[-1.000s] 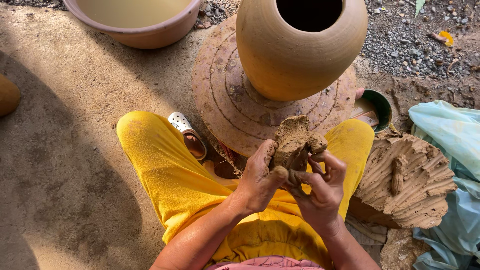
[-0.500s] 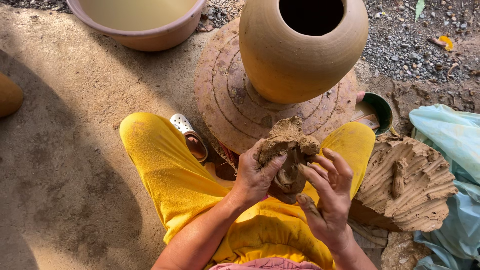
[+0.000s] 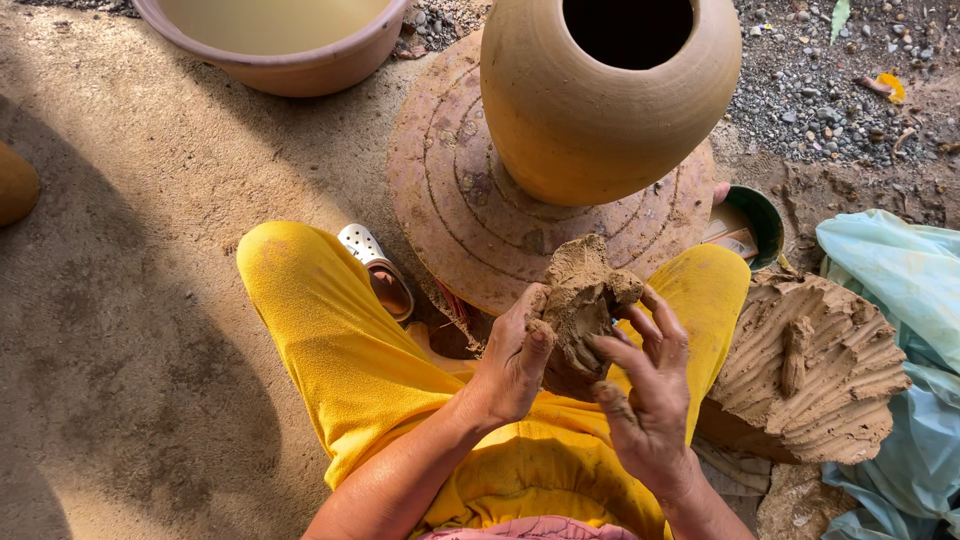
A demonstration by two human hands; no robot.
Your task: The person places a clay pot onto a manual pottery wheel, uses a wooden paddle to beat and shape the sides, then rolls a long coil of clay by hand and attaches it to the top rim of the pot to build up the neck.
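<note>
A rough lump of wet brown clay [image 3: 582, 300] is held above my lap. My left hand [image 3: 512, 362] grips its left side, thumb pressed into it. My right hand [image 3: 650, 395] cups its right side, fingers spread against the clay. Just beyond the lump stands a large round clay pot [image 3: 600, 95] with a dark open mouth, upright on a round clay-smeared wheel disc [image 3: 450, 200]. I sit with knees in yellow trousers [image 3: 330, 340] either side of the disc.
A wide pinkish basin [image 3: 280, 50] of pale liquid sits at the top left. A ridged block of clay [image 3: 810, 365] lies on pale blue plastic sheeting [image 3: 900, 300] at right. A small green bowl [image 3: 755, 215] sits behind my right knee. A white sandal [image 3: 372, 262] is by my left knee. Gravel at top right.
My right hand has shifted from under the lump to its right side with fingers spread. The lump has been turned and squeezed a little between both hands.
</note>
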